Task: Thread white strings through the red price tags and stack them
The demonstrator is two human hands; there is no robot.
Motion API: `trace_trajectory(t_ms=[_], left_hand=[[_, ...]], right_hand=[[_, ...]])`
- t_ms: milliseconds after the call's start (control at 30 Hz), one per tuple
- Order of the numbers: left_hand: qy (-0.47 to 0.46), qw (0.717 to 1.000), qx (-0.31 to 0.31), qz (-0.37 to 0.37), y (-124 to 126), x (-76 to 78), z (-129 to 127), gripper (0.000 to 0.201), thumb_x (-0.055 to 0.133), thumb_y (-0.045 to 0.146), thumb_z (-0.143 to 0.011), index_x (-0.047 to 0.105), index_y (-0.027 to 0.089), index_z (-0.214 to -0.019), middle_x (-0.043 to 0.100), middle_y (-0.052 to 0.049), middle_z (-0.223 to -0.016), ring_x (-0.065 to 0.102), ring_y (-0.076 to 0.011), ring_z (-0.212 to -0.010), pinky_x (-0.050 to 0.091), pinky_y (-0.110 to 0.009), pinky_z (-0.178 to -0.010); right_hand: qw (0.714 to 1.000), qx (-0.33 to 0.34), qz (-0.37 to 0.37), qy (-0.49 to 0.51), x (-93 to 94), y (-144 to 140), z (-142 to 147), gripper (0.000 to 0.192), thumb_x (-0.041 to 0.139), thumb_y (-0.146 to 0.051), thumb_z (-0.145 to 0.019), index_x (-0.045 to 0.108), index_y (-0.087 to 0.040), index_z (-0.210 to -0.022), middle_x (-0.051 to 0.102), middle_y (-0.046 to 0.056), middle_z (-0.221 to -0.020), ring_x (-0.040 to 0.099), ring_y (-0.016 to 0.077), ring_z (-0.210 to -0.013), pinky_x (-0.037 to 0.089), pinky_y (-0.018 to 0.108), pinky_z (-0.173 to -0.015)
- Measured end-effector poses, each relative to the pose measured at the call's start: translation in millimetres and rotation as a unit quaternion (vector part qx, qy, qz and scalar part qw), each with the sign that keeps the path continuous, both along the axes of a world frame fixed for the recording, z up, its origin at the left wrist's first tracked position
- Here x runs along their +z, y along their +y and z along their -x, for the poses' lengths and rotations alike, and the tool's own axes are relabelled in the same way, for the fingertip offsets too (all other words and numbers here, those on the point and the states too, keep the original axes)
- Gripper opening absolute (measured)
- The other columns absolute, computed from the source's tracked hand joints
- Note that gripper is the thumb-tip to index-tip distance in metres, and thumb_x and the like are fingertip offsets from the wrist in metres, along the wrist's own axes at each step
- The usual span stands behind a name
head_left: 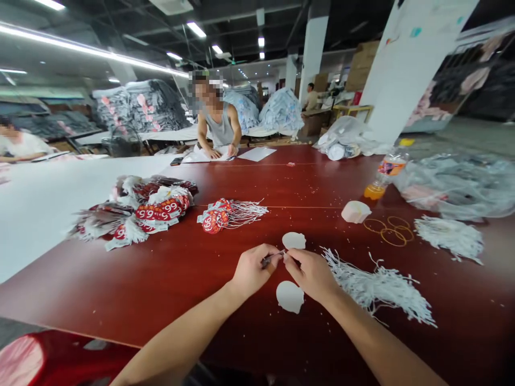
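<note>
Over the red table (161,284), the left hand (255,268) and right hand (311,271) pinch a small thin piece (278,253), too blurred to name, a grip that should steady it, with white strings (378,287) in easy reach just beside the latter.

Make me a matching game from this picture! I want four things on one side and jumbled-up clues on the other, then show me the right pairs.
Things:
1. Bottle
2. Rubber bands
3. Red bunch left of the hands
4. Left hand and right hand

Clues:
A. Yellow rings, overlapping on the table
B. Close together, between two pale pieces
C. Orange drink at the bottom
D. White strings trailing from it

Right pairs: 1-C, 2-A, 3-D, 4-B
</note>
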State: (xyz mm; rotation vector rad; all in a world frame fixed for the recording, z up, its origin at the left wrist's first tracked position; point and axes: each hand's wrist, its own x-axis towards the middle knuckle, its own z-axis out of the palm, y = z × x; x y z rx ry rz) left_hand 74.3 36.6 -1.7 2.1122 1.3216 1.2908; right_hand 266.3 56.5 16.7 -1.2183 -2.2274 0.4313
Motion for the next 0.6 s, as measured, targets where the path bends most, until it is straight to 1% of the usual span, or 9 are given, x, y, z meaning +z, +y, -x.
trace_trajectory(t_ms=[67, 133, 200, 267, 367, 433, 500, 533, 600], left_hand=[[0.015, 1.000, -0.011, -0.026, -0.6, -0.2, -0.6, 0.004, 0.059, 0.023, -0.096, 0.062, 0.023, -0.099, 0.072, 0.000, -0.095, 0.067, -0.0134, -0.083, 0.051, -0.023, -0.073], [0.027, 0.998, -0.022, -0.047, -0.6, 0.0, -0.6, 0.004, 0.059, 0.023, -0.096, 0.062, 0.022, -0.099, 0.072, 0.000, -0.095, 0.067, -0.0138, -0.083, 0.051, -0.024, -0.073], [0.038, 0.997, -0.029, -0.065, -0.3, 0.5, -0.6, 0.004, 0.058, 0.023, -0.097, 0.062, 0.022, -0.098, 0.073, 0.000, -0.094, 0.067, -0.0143, -0.083, 0.051, -0.025, -0.074], [0.037, 0.996, -0.027, -0.076, 0.2, 1.0, -0.9, 0.005, 0.057, 0.023, -0.097, 0.062, 0.022, -0.096, 0.073, 0.000, -0.094, 0.066, -0.0144, -0.082, 0.050, -0.026, -0.075], [0.009, 0.997, -0.034, -0.066, 1.6, 0.3, -2.0, 0.007, 0.058, 0.026, -0.098, 0.062, 0.021, -0.096, 0.072, 0.000, -0.091, 0.066, -0.0134, -0.079, 0.050, -0.025, -0.073], [0.000, 0.998, -0.041, -0.050, 2.3, -1.2, -2.9, 0.011, 0.059, 0.031, -0.098, 0.062, 0.020, -0.096, 0.071, 0.000, -0.088, 0.065, -0.0126, -0.076, 0.049, -0.024, -0.071], [0.030, 0.997, -0.051, -0.045, 1.8, -3.5, -4.3, 0.013, 0.058, 0.032, -0.098, 0.063, 0.020, -0.095, 0.070, 0.000, -0.088, 0.065, -0.0129, -0.078, 0.048, -0.025, -0.075], [0.061, 0.995, -0.061, -0.047, 0.7, -4.7, -5.2, 0.013, 0.058, 0.032, -0.098, 0.063, 0.021, -0.095, 0.071, 0.000, -0.089, 0.065, -0.0137, -0.082, 0.048, -0.027, -0.078], [0.140, 0.983, -0.103, -0.055, -3.4, -7.4, -8.0, 0.012, 0.058, 0.031, -0.097, 0.066, 0.022, -0.094, 0.071, -0.002, -0.095, 0.065, -0.0163, -0.092, 0.045, -0.030, -0.084]], right_hand=[[1.000, -0.003, 0.010, 0.015, -0.6, -1.4, 1.2, 0.032, 0.044, -0.032, -0.098, 0.048, -0.021, -0.068, 0.052, -0.002, -0.061, 0.045, 0.0142, -0.057, 0.029, 0.027, -0.058], [0.999, 0.012, 0.034, 0.037, -1.3, -1.8, 0.9, 0.032, 0.044, -0.033, -0.098, 0.049, -0.021, -0.068, 0.052, -0.002, -0.061, 0.045, 0.0141, -0.057, 0.030, 0.026, -0.058], [0.997, 0.026, 0.058, 0.054, -1.8, -1.2, -0.7, 0.034, 0.043, -0.034, -0.098, 0.052, -0.021, -0.069, 0.054, -0.002, -0.061, 0.048, 0.0149, -0.058, 0.033, 0.026, -0.058], [0.995, 0.020, 0.078, 0.056, -2.1, 0.5, -3.3, 0.037, 0.041, -0.039, -0.100, 0.058, -0.021, -0.072, 0.060, 0.001, -0.064, 0.054, 0.0170, -0.062, 0.038, 0.026, -0.061], [0.994, -0.005, 0.093, 0.056, -0.9, 4.8, -9.4, 0.038, 0.046, -0.048, -0.099, 0.068, -0.021, -0.083, 0.069, 0.005, -0.078, 0.062, 0.0208, -0.074, 0.043, 0.029, -0.069], [0.992, 0.015, 0.099, 0.078, 1.7, 7.3, -15.7, 0.033, 0.053, -0.050, -0.096, 0.071, -0.022, -0.092, 0.071, 0.006, -0.089, 0.064, 0.0223, -0.083, 0.046, 0.031, -0.076], [0.984, 0.046, 0.120, 0.119, 6.1, 8.5, -23.8, 0.029, 0.061, -0.049, -0.092, 0.074, -0.023, -0.095, 0.071, 0.006, -0.094, 0.064, 0.0231, -0.089, 0.047, 0.032, -0.081], [0.978, 0.052, 0.136, 0.148, 8.6, 8.5, -28.4, 0.027, 0.066, -0.048, -0.089, 0.074, -0.022, -0.093, 0.072, 0.006, -0.092, 0.064, 0.0232, -0.088, 0.047, 0.032, -0.080], [0.957, 0.051, 0.181, 0.222, 13.7, 7.5, -37.5, 0.024, 0.074, -0.046, -0.083, 0.074, -0.022, -0.086, 0.071, 0.004, -0.081, 0.064, 0.0201, -0.076, 0.048, 0.030, -0.071]])
